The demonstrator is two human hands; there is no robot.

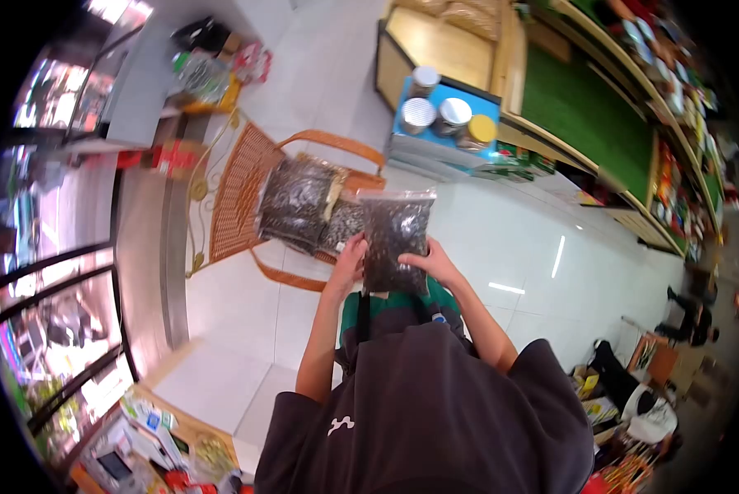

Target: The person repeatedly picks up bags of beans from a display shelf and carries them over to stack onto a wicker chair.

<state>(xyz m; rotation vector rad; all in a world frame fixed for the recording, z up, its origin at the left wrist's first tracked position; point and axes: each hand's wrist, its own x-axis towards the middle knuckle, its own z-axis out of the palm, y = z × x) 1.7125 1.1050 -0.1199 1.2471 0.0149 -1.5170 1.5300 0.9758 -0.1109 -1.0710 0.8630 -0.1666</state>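
Note:
In front of my body I hold a clear plastic bag (396, 235) packed with small dark pieces, its flat sealed edge at the top. My left hand (351, 262) grips its left side, and my right hand (432, 262) closes on the right side with the thumb across the front. Just left of it, more filled bags (299, 198) lie piled on the seat of a brown wicker chair (242, 185). One bag there (345, 224) has black-and-white speckled contents. What exactly the bags contain is too small to tell.
A blue stand (448, 132) holds several lidded jars (453, 114) beyond the chair. Wooden shelving with green lining (584, 115) runs along the right. A cluttered table (139, 445) is at lower left. People (691, 319) are at far right. White tiles (501, 247) cover the floor.

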